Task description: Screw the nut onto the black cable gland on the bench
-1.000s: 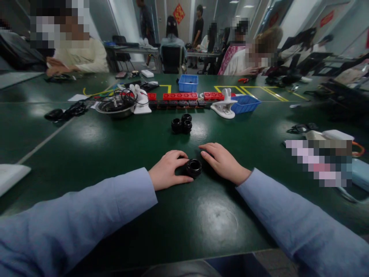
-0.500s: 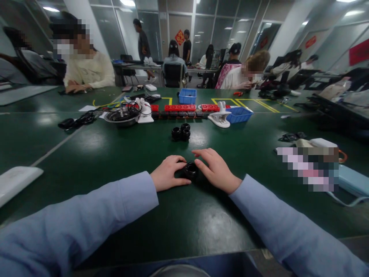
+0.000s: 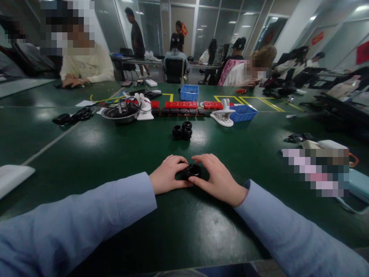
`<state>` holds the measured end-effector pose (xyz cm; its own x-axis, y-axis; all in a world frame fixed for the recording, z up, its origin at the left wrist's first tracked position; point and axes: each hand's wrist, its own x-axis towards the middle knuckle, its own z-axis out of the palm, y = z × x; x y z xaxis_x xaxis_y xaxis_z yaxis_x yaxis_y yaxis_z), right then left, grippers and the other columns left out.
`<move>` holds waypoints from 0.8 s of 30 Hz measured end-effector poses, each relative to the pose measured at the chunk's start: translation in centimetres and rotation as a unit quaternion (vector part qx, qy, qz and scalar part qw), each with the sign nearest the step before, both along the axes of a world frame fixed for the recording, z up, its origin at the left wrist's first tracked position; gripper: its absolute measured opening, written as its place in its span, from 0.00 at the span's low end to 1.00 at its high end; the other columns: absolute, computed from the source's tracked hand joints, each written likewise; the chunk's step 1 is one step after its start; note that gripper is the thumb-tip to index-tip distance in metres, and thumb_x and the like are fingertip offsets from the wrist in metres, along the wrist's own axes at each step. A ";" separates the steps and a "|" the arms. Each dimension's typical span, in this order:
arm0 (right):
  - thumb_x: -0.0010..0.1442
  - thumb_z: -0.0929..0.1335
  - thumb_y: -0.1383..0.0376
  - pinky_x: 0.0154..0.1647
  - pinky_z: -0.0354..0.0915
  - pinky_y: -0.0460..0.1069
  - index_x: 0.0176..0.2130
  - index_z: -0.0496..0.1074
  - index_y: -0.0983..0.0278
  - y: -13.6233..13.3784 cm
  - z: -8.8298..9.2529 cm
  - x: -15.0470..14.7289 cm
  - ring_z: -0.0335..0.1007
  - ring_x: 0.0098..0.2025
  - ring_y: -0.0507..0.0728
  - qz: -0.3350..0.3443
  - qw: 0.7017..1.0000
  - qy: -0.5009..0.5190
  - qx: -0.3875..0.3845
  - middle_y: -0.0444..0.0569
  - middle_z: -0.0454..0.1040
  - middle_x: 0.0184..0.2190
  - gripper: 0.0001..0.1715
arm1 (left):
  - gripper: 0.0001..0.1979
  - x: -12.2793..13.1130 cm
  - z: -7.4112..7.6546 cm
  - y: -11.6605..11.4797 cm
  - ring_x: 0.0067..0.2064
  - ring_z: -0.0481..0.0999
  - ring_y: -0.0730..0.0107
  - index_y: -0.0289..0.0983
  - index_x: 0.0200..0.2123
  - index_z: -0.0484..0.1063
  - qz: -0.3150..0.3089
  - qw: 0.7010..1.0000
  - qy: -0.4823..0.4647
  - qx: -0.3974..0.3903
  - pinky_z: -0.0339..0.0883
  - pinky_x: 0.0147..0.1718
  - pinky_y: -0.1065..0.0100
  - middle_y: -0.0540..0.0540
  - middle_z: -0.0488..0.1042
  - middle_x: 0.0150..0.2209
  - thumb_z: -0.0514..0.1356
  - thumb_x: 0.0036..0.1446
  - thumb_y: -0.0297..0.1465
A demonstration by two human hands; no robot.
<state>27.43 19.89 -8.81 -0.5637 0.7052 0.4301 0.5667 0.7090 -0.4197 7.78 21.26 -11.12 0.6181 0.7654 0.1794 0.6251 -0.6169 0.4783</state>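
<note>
Between my two hands a short black hollow ring [image 3: 193, 169] stands on the green table, its round opening facing up. My left hand [image 3: 170, 175] is curled about its left side, with the fingertips at the ring and the thumb low at its near edge. From the right, my right hand [image 3: 217, 177] has its thumb against the near rim and its fingers bent round the far side. Whether every fingertip touches is hidden. Farther up the table sits a cluster of similar black rings [image 3: 182, 131], standing close together.
Beyond the cluster lie red and black blocks [image 3: 181, 105], a white clip [image 3: 223, 114], blue bins [image 3: 189, 92] and a metal bowl [image 3: 120, 112] with cables. A light-blue pouch [image 3: 359, 182] lies at right, a white object [image 3: 15, 177] at left. Several people sit or stand beyond.
My right thumb has moved down and left onto the ring's near rim, and the right fingers now curve round its far side. My left hand stays about the ring. The view has shifted slightly.
</note>
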 end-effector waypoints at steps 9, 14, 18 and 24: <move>0.56 0.69 0.63 0.41 0.62 0.54 0.43 0.67 0.68 -0.1 -0.1 0.0 0.62 0.40 0.58 0.023 1.000 0.002 -0.009 0.51 0.69 0.38 0.16 | 0.19 0.0 0.1 0.0 0.50 0.64 0.58 0.35 0.43 0.71 -0.004 1.000 -0.003 -0.003 0.55 0.54 0.53 0.42 0.67 0.46 0.64 0.50 0.40; 0.57 0.69 0.63 0.41 0.63 0.53 0.43 0.67 0.68 -0.1 0.0 -0.1 0.62 0.40 0.58 0.024 1.000 0.001 -0.005 0.51 0.69 0.38 0.15 | 0.19 0.0 0.1 0.0 0.50 0.64 0.58 0.35 0.43 0.71 -0.004 1.000 -0.006 -0.006 0.57 0.53 0.54 0.42 0.67 0.46 0.65 0.50 0.40; 0.57 0.69 0.63 0.41 0.63 0.54 0.44 0.68 0.68 -0.2 -0.1 -0.2 0.63 0.41 0.58 0.018 1.000 -0.009 0.018 0.52 0.69 0.39 0.16 | 0.19 0.0 0.0 0.0 0.50 0.65 0.58 0.35 0.43 0.70 -0.007 1.000 -0.010 -0.003 0.58 0.52 0.54 0.42 0.67 0.46 0.64 0.50 0.40; 0.57 0.69 0.64 0.42 0.64 0.55 0.47 0.68 0.69 -0.7 0.0 -0.3 0.62 0.41 0.59 0.001 0.998 -0.036 0.059 0.54 0.69 0.41 0.17 | 0.18 0.0 0.0 -0.1 0.51 0.65 0.58 0.35 0.42 0.71 -0.001 1.000 -0.009 0.008 0.59 0.52 0.55 0.42 0.67 0.47 0.64 0.50 0.39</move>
